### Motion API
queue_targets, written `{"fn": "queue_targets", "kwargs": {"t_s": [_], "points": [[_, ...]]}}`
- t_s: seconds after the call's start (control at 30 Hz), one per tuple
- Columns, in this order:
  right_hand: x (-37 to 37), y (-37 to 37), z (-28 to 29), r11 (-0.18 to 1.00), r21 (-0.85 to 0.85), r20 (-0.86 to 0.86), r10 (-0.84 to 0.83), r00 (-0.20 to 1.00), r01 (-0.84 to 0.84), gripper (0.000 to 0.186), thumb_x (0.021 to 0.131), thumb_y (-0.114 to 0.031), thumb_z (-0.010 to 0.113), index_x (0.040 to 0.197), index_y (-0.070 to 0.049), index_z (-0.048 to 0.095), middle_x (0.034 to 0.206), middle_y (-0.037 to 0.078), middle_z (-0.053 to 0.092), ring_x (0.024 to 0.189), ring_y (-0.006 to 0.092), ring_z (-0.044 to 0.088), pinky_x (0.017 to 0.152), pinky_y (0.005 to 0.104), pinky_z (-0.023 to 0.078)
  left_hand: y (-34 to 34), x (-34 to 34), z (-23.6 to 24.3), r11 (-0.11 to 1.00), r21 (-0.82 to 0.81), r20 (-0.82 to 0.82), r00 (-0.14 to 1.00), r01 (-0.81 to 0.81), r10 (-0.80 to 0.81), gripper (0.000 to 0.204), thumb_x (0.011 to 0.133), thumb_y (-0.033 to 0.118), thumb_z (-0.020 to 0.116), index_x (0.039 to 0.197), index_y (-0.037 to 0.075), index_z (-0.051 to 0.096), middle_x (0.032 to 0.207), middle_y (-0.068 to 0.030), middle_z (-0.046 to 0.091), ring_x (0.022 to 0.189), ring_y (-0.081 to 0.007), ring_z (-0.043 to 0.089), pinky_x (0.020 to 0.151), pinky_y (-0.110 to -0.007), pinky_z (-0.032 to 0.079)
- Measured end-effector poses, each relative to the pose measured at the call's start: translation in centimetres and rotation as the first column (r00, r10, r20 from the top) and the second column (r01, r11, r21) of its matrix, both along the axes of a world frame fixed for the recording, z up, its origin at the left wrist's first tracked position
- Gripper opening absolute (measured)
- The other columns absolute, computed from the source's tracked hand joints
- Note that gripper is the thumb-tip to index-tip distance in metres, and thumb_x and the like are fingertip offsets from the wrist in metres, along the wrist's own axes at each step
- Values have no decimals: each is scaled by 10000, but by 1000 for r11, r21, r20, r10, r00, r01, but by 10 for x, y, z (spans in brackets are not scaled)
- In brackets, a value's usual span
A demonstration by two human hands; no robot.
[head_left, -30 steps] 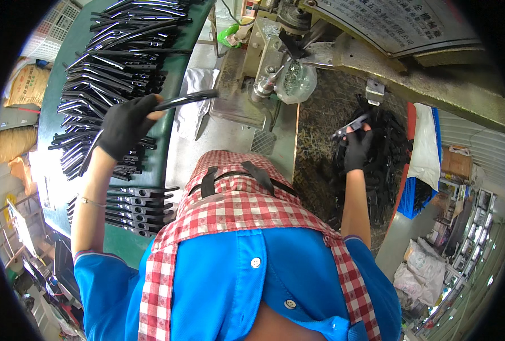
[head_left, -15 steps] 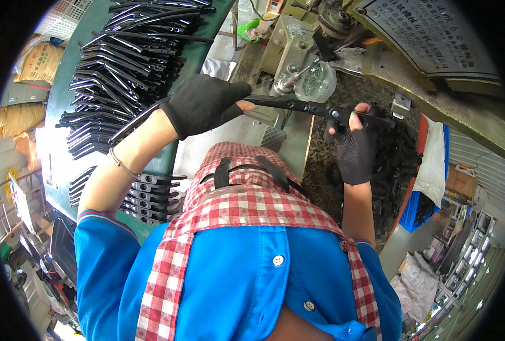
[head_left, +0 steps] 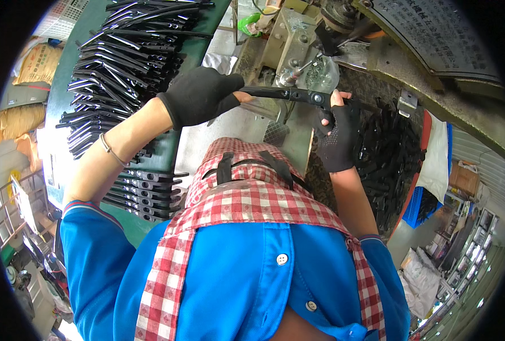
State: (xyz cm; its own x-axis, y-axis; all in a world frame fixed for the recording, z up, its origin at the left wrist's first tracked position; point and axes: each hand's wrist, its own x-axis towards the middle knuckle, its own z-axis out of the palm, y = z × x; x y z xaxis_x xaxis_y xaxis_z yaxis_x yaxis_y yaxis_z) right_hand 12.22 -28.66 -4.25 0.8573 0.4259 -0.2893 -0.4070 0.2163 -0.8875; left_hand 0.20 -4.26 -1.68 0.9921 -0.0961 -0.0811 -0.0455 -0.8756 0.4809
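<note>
A long black bar spans both gloved hands in front of the machine's metal spindle. My left hand is closed round the bar's left part. My right hand, in a fingerless glove, grips its right end, where a bolt head shows. A clear bag of small metal parts lies just behind the bar. Beside my right hand is a heap of black parts on a dark worktop.
Rows of black bent tubes lie on the green table at left, with stacked flat pieces nearer. A heavy machine arm with a plate overhangs the right. A blue basket sits beside the worktop. A metal bracket is below the arm.
Since a second ago my left hand has moved right and up, and my right hand up and left; the bar now runs between them. In the last half second both shifted slightly up and left.
</note>
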Motion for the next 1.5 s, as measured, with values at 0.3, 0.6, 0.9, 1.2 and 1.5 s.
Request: {"fn": "queue_targets", "kwargs": {"t_s": [0.3, 0.6, 0.9, 1.2, 1.5], "points": [[46, 5, -8, 986, 150, 62, 63, 996, -72, 74, 945, -168, 542, 975, -112, 505, 668, 7, 454, 488, 62, 363, 432, 211, 268, 15, 46, 2, 985, 171, 246, 968, 10, -53, 343, 942, 414, 511, 917, 80, 583, 551, -170, 529, 566, -382, 574, 527, -449, 435], [44, 19, -19, 974, 199, -38, -106, 994, 111, 244, 841, -186, 662, 723, -114, 460, 573, -14, 398, 455, 81, 388, 407, 239, 241, 33, 70, 4, 979, 167, 230, 961, 114, -151, 371, 950, 427, 491, 999, 85, 627, 604, -173, 573, 610, -382, 597, 564, -450, 465], [49, 33, -24, 974, 52, -71, -215, 974, 218, 169, 907, -285, 584, 1000, -144, 574, 503, -21, 375, 397, 92, 294, 422, 246, 204, 31, 72, -12, 947, 313, 237, 959, 76, -155, 377, 961, 447, 464, 962, 101, 612, 639, -144, 617, 583, -338, 627, 549, -436, 489], [55, 24, -41, 956, 108, -13, -274, 962, 274, 238, 821, -203, 699, 689, -128, 516, 572, -47, 407, 428, 70, 340, 409, 241, 215, 78, 53, -7, 930, 366, 409, 905, -46, -116, 368, 938, 468, 490, 974, 119, 599, 663, -145, 616, 624, -335, 638, 583, -428, 499], [50, 31, -35, 964, 91, -43, -247, 968, 250, 234, 882, -248, 615, 1072, -114, 630, 513, -55, 353, 425, 75, 323, 433, 245, 221, 93, 39, 3, 964, 267, 157, 987, 1, -44, 439, 954, 463, 478, 901, 55, 631, 639, -177, 596, 605, -341, 616, 586, -433, 469]]}}
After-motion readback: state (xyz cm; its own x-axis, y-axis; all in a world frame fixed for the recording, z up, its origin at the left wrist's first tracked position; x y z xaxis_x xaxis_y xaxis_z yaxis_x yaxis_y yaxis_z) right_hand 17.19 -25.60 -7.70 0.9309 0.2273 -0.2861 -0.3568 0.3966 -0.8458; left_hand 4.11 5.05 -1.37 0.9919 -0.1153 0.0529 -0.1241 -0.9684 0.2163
